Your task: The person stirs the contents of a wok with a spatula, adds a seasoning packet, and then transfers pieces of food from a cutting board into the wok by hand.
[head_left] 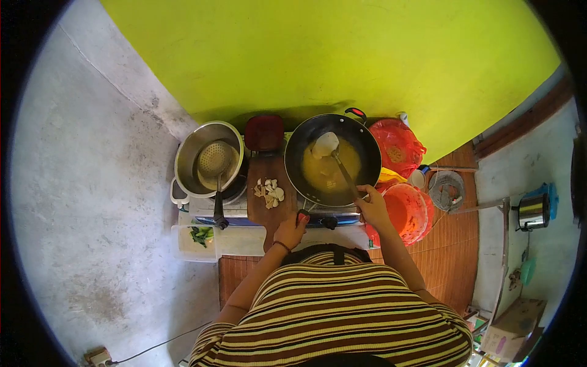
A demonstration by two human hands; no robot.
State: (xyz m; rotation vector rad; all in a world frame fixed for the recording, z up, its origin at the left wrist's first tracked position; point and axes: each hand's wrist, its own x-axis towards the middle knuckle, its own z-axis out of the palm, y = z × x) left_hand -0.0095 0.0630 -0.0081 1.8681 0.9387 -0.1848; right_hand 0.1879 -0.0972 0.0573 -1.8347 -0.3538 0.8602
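My right hand [373, 205] is closed round the handle of a spatula [345, 172]. The spatula's broad, pale blade rests inside a black wok [295, 160], in yellowish liquid [324, 172]. My left hand [290, 231] is wrapped round the wok's black and red handle, near the front of the stove. Just left of the wok lies a wooden cutting board [264, 211] with pale chopped pieces [269, 192] on it, possibly garlic or ginger. The board's narrow end reaches down beside my left hand.
A steel pot [181, 164] with a perforated ladle [214, 160] stands left on the stove [238, 210]. Leafy greens [202, 235] lie in a clear container [178, 248]. A dark red container [264, 133] sits behind the board. Red plastic-lined containers [422, 211] stand right of the wok.
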